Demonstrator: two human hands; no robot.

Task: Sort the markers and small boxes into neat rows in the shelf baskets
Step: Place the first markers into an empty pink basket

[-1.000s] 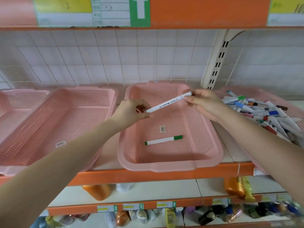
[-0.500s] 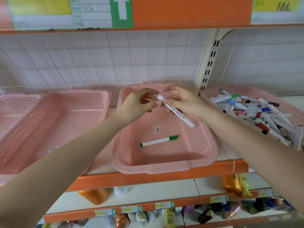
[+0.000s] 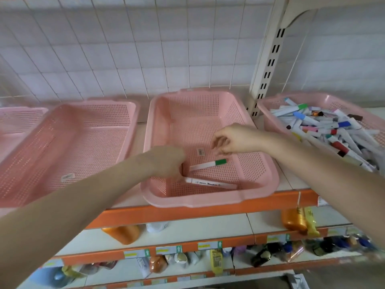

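Fingers (image 3: 178,172) of the left hand (image 3: 166,161) sat blurred at the marker's (image 3: 210,183) left end, grip untellable, marker lying crosswise along the basket's (image 3: 208,202) front edge, right hand (image 3: 235,140) loose, empty, farther back.

Probably a shop: orange shelving (image 3: 187,213), price tags (image 3: 209,245), bottled goods (image 3: 293,219).
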